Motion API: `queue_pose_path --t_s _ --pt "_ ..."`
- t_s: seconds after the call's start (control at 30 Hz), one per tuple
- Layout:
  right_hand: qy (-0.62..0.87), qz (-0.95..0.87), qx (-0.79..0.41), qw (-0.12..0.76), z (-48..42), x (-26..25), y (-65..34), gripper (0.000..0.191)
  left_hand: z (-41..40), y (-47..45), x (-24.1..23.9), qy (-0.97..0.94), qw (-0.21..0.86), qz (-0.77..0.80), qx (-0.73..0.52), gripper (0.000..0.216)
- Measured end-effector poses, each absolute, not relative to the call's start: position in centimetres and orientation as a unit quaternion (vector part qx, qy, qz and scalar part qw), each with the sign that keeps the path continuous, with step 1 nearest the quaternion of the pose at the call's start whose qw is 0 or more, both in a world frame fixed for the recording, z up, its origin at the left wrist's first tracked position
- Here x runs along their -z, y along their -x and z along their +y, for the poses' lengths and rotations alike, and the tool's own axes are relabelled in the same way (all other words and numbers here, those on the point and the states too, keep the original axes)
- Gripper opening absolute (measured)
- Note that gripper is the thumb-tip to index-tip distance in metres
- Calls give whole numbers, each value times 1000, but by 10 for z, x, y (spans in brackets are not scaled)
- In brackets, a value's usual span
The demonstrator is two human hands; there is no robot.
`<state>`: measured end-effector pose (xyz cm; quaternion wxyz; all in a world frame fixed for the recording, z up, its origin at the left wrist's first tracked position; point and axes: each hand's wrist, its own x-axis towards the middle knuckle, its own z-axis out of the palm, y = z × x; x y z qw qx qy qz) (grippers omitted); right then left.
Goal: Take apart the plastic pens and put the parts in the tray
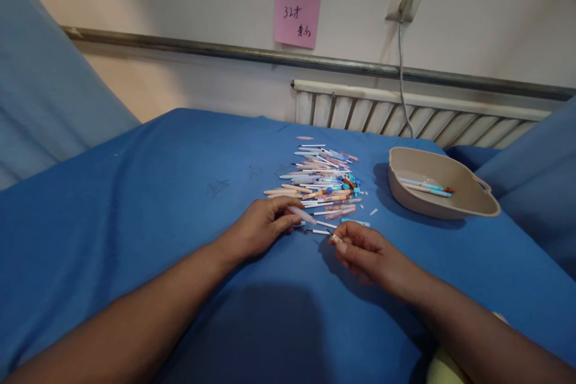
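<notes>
A heap of pen parts (321,183), with pale barrels, white refills and blue and orange caps, lies on the blue cloth (157,192). My left hand (261,228) rests at the heap's near edge, its fingers closed on a translucent pen barrel (301,214) that points right. My right hand (360,249) is just right of it, fingertips pinched on a small piece (333,239) too small to name. A thin white refill (321,228) lies on the cloth between the two hands.
A beige tray (472,207) with handles sits to the right and holds two assembled pens (425,187). Behind are a radiator (418,114), a wall rail, a pink note (297,15) and a socket with a cable (405,0). Blue fabric rises at both sides.
</notes>
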<state>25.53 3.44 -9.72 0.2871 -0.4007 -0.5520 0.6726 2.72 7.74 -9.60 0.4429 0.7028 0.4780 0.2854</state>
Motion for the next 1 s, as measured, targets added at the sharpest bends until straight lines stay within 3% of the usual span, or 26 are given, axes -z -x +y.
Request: queue_pose_path --t_s 0.2,0.47,0.73,1.0 --pt "467 -566 -531 423 42 102 -253 25 68 -39 85 -648 548 470 -244 30" --pt "418 -559 -520 491 35 99 -247 15 48 -58 87 -583 673 415 -188 45" --pt "437 -566 -484 504 37 100 -248 15 39 -65 85 -510 748 369 -211 38" --pt "479 -688 -296 459 36 104 -255 7 41 -67 80 -492 741 391 -236 43"
